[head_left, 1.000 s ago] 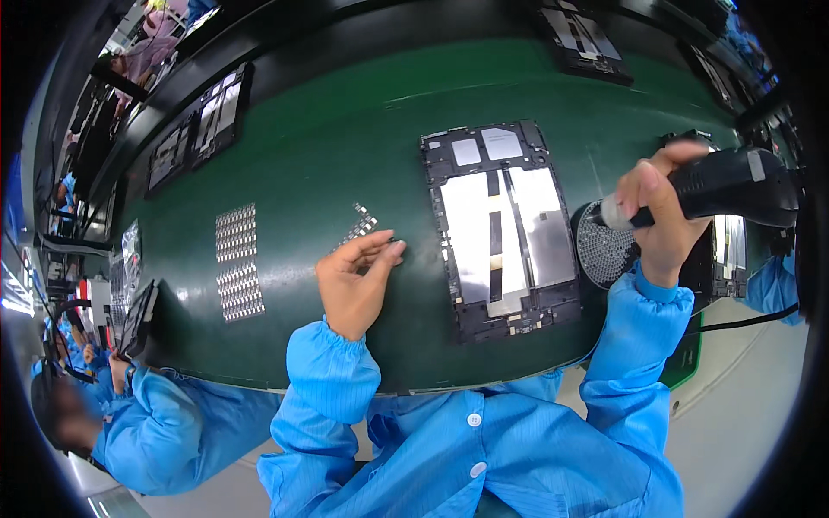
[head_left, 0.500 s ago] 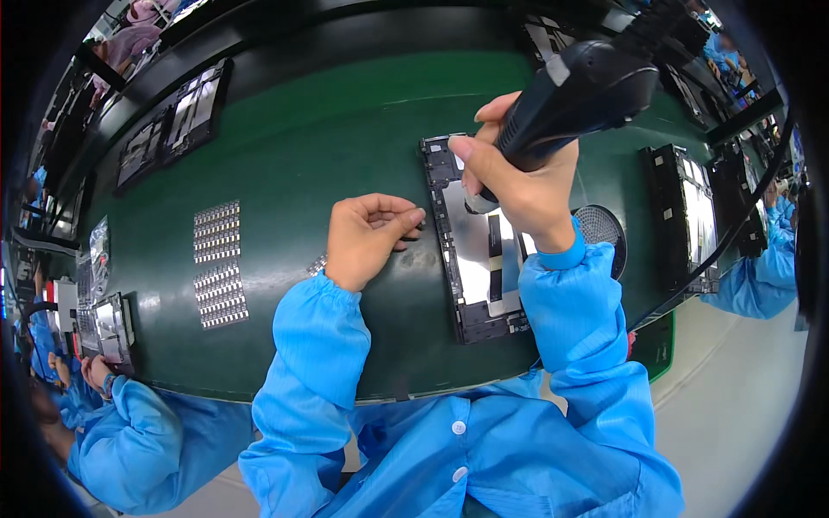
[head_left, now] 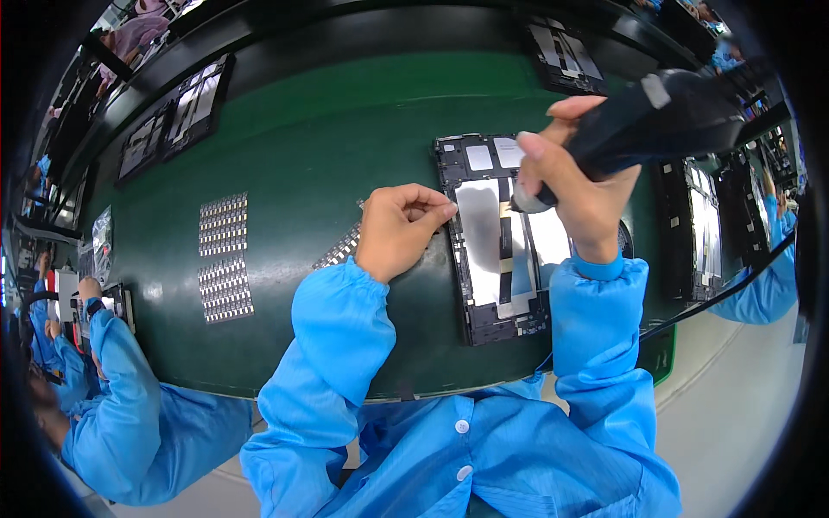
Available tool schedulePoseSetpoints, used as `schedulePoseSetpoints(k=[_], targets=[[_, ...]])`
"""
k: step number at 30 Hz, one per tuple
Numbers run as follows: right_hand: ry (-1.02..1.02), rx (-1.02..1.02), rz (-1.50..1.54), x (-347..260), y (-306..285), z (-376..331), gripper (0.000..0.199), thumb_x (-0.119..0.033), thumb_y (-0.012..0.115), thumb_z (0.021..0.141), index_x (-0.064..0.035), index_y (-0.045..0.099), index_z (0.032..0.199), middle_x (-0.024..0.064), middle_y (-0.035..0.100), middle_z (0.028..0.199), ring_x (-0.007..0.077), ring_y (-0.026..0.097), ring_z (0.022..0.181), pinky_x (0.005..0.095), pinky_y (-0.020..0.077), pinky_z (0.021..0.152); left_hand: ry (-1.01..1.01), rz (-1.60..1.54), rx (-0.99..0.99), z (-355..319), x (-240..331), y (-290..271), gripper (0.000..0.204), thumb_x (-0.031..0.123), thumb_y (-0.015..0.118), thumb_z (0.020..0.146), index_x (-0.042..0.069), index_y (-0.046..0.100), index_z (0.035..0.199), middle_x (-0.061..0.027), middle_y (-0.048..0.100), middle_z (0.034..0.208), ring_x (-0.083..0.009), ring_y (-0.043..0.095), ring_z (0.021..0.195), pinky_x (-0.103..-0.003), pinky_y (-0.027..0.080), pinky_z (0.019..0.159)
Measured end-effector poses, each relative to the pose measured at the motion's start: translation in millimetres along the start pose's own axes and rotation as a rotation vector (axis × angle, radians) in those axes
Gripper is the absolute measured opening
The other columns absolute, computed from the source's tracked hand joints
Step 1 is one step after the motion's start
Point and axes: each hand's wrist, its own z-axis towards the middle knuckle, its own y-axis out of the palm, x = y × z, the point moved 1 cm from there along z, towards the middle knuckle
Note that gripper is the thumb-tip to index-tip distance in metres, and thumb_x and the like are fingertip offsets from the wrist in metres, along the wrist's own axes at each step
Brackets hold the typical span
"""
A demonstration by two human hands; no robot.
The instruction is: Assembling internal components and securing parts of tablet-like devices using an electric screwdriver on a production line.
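An opened tablet-like device (head_left: 479, 250) lies in front of me, showing black frame, silvery plates and a dark ribbon strip. My right hand (head_left: 587, 198) wraps round a black electric screwdriver (head_left: 656, 121), which slants over the device with its pale tip near the upper middle. Whether the tip touches is hard to tell. At the device's left edge, my left hand (head_left: 397, 229) pinches thumb and fingers together; what they hold, if anything, is too small to name. A sheet of small parts (head_left: 338, 249) lies partly hidden behind that hand.
Two more sheets of small parts (head_left: 223, 224) lie left on the green table (head_left: 294, 129). Similar devices (head_left: 194, 102) stand at the back left, back right (head_left: 566, 53) and right (head_left: 695, 224). A dark round dish (head_left: 626, 240) sits behind my right wrist. A co-worker's sleeve (head_left: 121, 406) is at left.
My left hand has moved right to the device's edge, uncovering more of the parts sheet. My right hand and the screwdriver have shifted right. The co-worker's arm at left has moved up.
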Motion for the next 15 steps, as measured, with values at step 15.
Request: schedulePoseSetpoints(k=[15], targets=[[-0.031,0.305,0.005,-17,-117,-27,0.032,0.004,0.07,0.072,0.0023,0.053,0.1,0.0053,0.058,0.061,0.0134,0.055,0.047,0.0254,0.0441,0.048,-0.041,0.236,0.087,10,16,2,0.073,0.0,0.074,0.07,-0.001,0.038,0.133,-0.0136,0.064,0.095,-0.0106,0.06,0.062,-0.021,0.047,0.051]])
